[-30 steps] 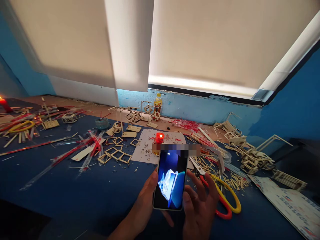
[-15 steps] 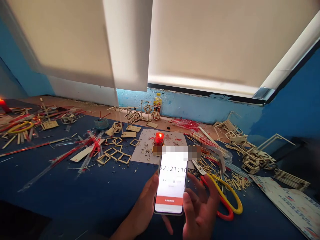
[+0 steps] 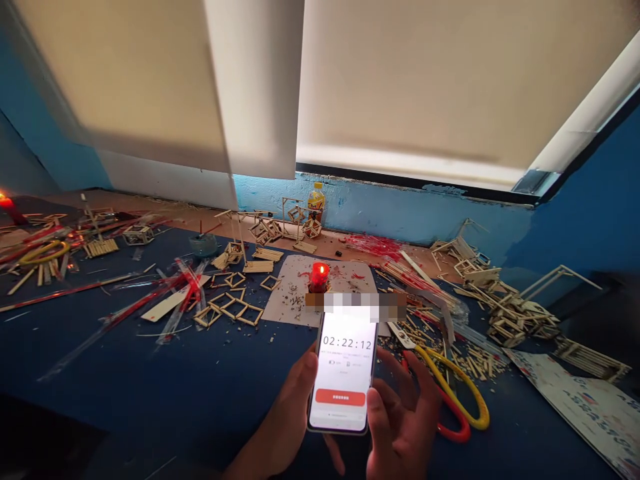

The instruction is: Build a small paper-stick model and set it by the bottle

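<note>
A smartphone (image 3: pixel 344 370) is held upright in front of me, its bright screen showing 02:22:12 above a red-orange button. My left hand (image 3: pixel 293 407) grips the phone's left edge, thumb along the side and a fingertip showing beneath. At the right edge, my right hand (image 3: pixel 403 417) has its thumb against the phone and its other fingers curled beside it. Scissors (image 3: pixel 480 393) with yellow and red handles lie just beyond the right hand. Behind the phone a lit red candle (image 3: pixel 320 275) stands on a pale sheet (image 3: pixel 285 297) strewn with dark bits.
Square stick frames (image 3: pixel 235 308) lie left of the sheet, near red-and-clear plastic wrappers (image 3: pixel 185 293). Loose sticks (image 3: pixel 483 363) and stick structures (image 3: pixel 520 320) crowd the right. A yellow-capped bottle (image 3: pixel 317 200) stands by the wall. Another lit candle (image 3: pixel 11 210) is at far left.
The screen's digits went from 02:21:10 to 02:22:12, and its red-orange bar now shows as a rounded button. Both hands keep nearly the same place on the phone; the view shifted slightly.
</note>
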`<state>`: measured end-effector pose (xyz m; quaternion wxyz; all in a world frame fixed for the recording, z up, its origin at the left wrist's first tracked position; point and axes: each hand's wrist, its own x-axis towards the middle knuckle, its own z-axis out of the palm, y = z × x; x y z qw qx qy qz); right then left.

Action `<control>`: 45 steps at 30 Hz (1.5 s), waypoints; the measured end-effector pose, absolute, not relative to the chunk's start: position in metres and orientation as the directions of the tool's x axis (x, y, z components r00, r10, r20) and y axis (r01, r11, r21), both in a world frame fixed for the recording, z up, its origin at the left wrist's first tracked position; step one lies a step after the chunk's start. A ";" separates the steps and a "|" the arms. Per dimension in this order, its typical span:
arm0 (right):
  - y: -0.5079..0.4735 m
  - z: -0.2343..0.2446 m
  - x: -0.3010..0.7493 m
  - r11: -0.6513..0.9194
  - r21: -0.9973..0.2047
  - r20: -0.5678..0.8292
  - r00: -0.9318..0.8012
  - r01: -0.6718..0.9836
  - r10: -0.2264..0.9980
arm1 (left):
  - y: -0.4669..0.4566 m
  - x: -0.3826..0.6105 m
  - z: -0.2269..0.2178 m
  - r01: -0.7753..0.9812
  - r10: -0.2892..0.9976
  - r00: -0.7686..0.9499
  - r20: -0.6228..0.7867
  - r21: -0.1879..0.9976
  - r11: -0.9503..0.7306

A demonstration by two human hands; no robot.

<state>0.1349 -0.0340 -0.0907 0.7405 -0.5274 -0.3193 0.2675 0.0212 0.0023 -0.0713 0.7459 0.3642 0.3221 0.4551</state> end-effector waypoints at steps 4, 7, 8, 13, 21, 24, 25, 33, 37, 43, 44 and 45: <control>-0.034 -0.090 0.134 0.288 -0.956 0.176 0.663 -0.063 0.728 | 0.002 0.022 -0.068 -0.429 0.914 0.367 -0.173 0.841 0.331; -0.035 -0.089 0.134 0.284 -0.957 0.170 0.678 -0.059 0.715 | 0.002 0.022 -0.066 -0.424 0.900 0.403 -0.169 0.837 0.347; -0.035 -0.089 0.134 0.286 -0.957 0.171 0.680 -0.059 0.713 | 0.002 0.022 -0.066 -0.428 0.901 0.404 -0.160 0.837 0.340; -0.037 -0.088 0.135 0.297 -0.952 0.170 0.670 -0.079 0.722 | 0.002 0.021 -0.071 -0.470 0.930 0.343 -0.129 0.834 0.290; -0.040 -0.098 0.141 0.331 -0.943 0.232 0.651 -0.031 0.723 | 0.001 0.020 -0.082 -0.508 0.920 0.359 -0.157 0.794 0.334; -0.040 -0.100 0.143 0.327 -0.945 0.244 0.662 -0.003 0.708 | -0.002 0.020 -0.074 -0.512 0.915 0.336 -0.223 0.772 0.376; -0.041 -0.100 0.143 0.327 -0.945 0.250 0.664 0.008 0.705 | -0.002 0.020 -0.070 -0.511 0.913 0.330 -0.239 0.768 0.386; -0.038 -0.095 0.135 0.336 -0.942 0.251 0.699 0.016 0.670 | -0.004 0.019 -0.061 -0.507 0.902 0.305 -0.307 0.750 0.426; -0.037 -0.096 0.131 0.357 -0.934 0.262 0.739 0.031 0.621 | -0.004 0.019 -0.064 -0.512 0.902 0.334 -0.275 0.751 0.418; -0.032 -0.087 0.125 0.352 -0.929 0.320 0.722 0.112 0.613 | -0.002 0.017 -0.071 -0.463 0.901 0.395 -0.182 0.807 0.366; -0.030 -0.084 0.125 0.375 -0.912 0.373 0.712 0.164 0.596 | -0.003 0.017 -0.071 -0.435 0.900 0.399 -0.177 0.827 0.356; -0.027 -0.079 0.126 0.416 -0.879 0.453 0.680 0.233 0.577 | -0.004 0.016 -0.071 -0.399 0.902 0.392 -0.184 0.849 0.347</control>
